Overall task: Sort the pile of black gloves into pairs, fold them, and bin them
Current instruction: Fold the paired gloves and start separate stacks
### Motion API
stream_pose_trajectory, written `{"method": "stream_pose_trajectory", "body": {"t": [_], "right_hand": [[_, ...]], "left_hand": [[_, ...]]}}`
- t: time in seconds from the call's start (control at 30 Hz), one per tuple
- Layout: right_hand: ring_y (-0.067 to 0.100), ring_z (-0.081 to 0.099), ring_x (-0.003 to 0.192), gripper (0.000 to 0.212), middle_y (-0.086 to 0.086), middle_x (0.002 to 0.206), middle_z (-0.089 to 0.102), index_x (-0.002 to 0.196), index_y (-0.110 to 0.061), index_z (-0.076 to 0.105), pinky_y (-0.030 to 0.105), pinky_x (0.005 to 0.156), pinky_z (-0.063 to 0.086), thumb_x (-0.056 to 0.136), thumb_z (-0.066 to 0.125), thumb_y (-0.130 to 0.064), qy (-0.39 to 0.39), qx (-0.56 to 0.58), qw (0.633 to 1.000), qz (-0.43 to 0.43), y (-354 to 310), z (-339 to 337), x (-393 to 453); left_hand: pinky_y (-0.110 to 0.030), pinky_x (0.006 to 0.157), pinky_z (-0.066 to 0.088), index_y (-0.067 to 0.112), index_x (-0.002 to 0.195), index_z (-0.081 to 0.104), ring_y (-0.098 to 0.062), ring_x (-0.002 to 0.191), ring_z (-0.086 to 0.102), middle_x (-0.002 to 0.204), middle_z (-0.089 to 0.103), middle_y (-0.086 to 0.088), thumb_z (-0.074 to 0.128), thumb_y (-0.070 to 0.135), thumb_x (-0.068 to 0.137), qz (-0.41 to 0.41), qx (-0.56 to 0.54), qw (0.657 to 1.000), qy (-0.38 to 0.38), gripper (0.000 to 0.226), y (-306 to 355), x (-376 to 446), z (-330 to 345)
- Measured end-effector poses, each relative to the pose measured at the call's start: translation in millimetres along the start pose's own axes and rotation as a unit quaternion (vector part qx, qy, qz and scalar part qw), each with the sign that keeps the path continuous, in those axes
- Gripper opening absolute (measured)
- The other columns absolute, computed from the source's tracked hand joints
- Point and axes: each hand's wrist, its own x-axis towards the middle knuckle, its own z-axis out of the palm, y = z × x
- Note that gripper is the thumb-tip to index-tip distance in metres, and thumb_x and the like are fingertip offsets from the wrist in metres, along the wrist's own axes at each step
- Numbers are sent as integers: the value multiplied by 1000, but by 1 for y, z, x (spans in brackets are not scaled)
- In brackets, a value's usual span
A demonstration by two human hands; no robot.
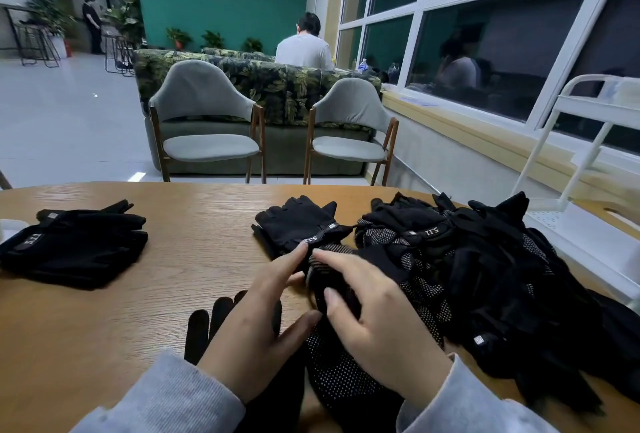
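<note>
A big pile of black gloves (491, 280) covers the right side of the wooden table (104, 322). A fingerless glove (298, 221) lies apart in the middle. A folded stack of gloves (72, 242) sits at the left. Under my hands lies a black glove with a dotted palm (339, 373), and the fingers of another (204, 325) stick out to the left. My left hand (259, 328) rests flat on the gloves with straight fingers. My right hand (374, 315) lies on the dotted glove, its fingers curved and its thumb pressing the fabric.
A white wire rack or basket (568, 155) stands at the table's right edge. Two grey chairs (207, 121) face the far side of the table. A person sits on a sofa behind them. Windows run along the right.
</note>
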Motion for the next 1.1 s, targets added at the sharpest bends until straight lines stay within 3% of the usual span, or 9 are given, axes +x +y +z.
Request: {"method": "stream_pose_trajectory", "body": {"t": [0.1, 0.23, 0.33, 0.43, 0.57, 0.67, 0.77, 0.97, 1.1], "right_hand": [[-6, 52, 111, 55, -18, 117, 60, 136, -36, 36, 13, 93, 40, 85, 42, -17, -48, 25, 997, 50, -2, 1, -3], [-10, 55, 89, 47, -18, 103, 64, 121, -28, 54, 8, 79, 40, 79, 38, -14, -2, -3, 998, 63, 8, -9, 2], [-2, 49, 104, 44, -20, 104, 57, 116, -24, 61, 18, 95, 39, 79, 42, -9, -12, -101, 990, 102, 27, -15, 3], [2, 45, 112, 52, -19, 114, 57, 119, -26, 59, 30, 101, 37, 73, 39, -10, -64, -127, 979, 144, 44, -13, -4], [0, 41, 117, 47, -21, 121, 53, 124, -30, 55, 28, 105, 31, 82, 50, -12, -120, -139, 970, 160, 56, -10, -12], [1, 50, 102, 34, -25, 100, 58, 107, -28, 66, 34, 98, 40, 77, 50, -23, -63, -129, 977, 155, 57, -8, -10], [3, 55, 88, 29, -23, 88, 63, 92, -28, 71, 39, 85, 48, 72, 51, -25, 36, -124, 987, 93, 57, -6, -8], [6, 58, 85, 21, -16, 88, 66, 93, -30, 63, 33, 82, 41, 75, 56, -24, 95, -70, 992, -47, 46, 2, -7], [5, 57, 87, 24, -17, 89, 65, 99, -31, 64, 30, 83, 41, 76, 59, -30, 93, -66, 993, -37, 47, 2, -8]], "left_hand": [[-12, 97, 37, 50, 138, 28, 3, 119, 49, 131, 49, 21, 57, 43, 79, 5, 21, 1000, 15, 66, -1, 1, -1], [-15, 95, 39, 49, 130, 42, 7, 110, 51, 131, 46, 25, 53, 44, 82, 7, 68, 998, -6, 49, -11, 1, -1], [-9, 96, 34, 51, 127, 41, 14, 110, 46, 129, 44, 31, 50, 51, 80, -9, 83, 995, -49, 48, -16, -1, 2], [-4, 96, 29, 45, 124, 46, 15, 111, 43, 118, 51, 34, 51, 52, 81, 6, 117, 990, -75, 45, -21, -2, 4], [-6, 91, 32, 40, 117, 55, 10, 101, 48, 107, 58, 25, 51, 42, 83, 34, 155, 986, -51, 34, -24, 0, 5], [-18, 89, 39, 39, 117, 54, 4, 102, 51, 107, 58, 23, 51, 40, 86, 50, 156, 986, -37, 31, -19, 1, 5], [-27, 85, 45, 37, 115, 55, -3, 101, 56, 109, 57, 20, 54, 42, 86, 75, 159, 984, -8, 29, -4, 5, 6], [-28, 72, 44, 26, 111, 64, -12, 82, 59, 96, 62, 11, 52, 36, 86, 101, 242, 964, 54, 29, 19, 17, 13], [-30, 67, 47, 27, 95, 70, -11, 79, 61, 88, 63, 13, 50, 35, 87, 56, 200, 977, 56, 23, 14, 13, 6]]}}
